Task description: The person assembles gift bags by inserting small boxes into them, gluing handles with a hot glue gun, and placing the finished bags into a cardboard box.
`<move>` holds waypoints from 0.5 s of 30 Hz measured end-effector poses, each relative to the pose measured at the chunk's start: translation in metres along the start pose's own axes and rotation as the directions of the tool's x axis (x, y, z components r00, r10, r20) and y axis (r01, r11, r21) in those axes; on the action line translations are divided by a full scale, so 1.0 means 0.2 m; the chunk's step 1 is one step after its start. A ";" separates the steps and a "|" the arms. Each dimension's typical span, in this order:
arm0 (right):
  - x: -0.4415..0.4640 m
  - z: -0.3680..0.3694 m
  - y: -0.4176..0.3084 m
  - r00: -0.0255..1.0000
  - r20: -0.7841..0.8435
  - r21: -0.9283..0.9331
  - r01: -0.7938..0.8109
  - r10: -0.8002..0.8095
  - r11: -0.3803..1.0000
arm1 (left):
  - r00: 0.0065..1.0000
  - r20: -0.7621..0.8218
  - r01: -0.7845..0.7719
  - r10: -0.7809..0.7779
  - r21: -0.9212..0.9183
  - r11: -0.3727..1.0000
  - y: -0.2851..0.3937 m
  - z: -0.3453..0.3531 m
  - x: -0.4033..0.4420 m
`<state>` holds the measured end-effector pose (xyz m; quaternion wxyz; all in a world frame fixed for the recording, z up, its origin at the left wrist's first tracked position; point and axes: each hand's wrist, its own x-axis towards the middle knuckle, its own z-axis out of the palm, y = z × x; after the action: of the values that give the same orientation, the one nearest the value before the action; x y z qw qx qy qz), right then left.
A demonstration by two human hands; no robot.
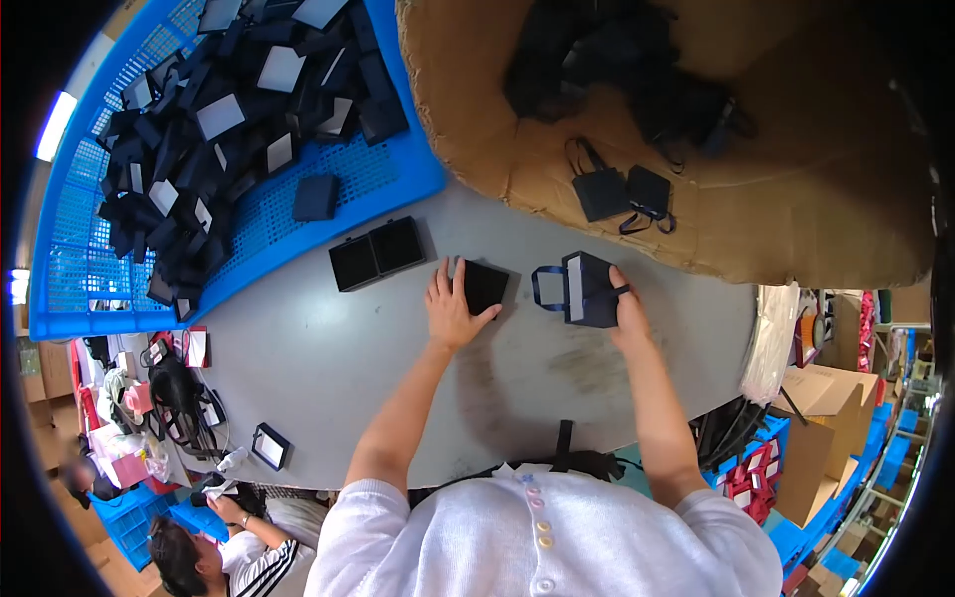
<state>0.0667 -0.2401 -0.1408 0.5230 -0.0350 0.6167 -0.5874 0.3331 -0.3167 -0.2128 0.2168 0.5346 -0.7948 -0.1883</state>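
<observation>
My left hand rests on the grey table, fingers spread, index finger and thumb against the edges of a small black box. To its left lies an opened black box, its two halves side by side. My right hand grips a small dark gift bag by its right side. The bag is tipped over, with its ribbon handle pointing left and a pale strip showing along its left face.
A blue plastic crate at upper left holds many dark boxes. A large cardboard box at upper right holds dark bags. A white-lined black tray lies at the table's left edge. Another person sits at lower left.
</observation>
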 end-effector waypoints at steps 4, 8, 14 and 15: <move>-0.09 -0.06 -0.06 0.995 -0.081 -0.066 0.046 -0.051 0.997 | 0.977 0.151 -0.156 0.148 0.042 0.987 0.01 -0.12 0.11; -0.07 -0.18 -0.04 0.995 0.086 0.046 0.037 -0.041 0.998 | 0.765 0.607 -0.407 0.214 0.199 0.892 -0.01 -0.18 0.24; -0.26 -0.25 -0.14 0.990 -0.079 -0.002 0.113 -0.113 0.994 | 0.928 0.147 -0.223 0.342 -0.517 0.827 0.42 -0.76 0.12; -0.31 -0.23 -0.17 0.987 -0.082 -0.032 0.138 -0.141 0.990 | 0.917 0.118 -0.275 0.382 -0.508 0.816 0.49 -0.88 0.07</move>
<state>0.0430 -0.1779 -0.0898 0.4537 -0.0601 0.6418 -0.6154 0.3499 -0.3072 -0.0119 0.2851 0.2942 -0.8219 -0.3958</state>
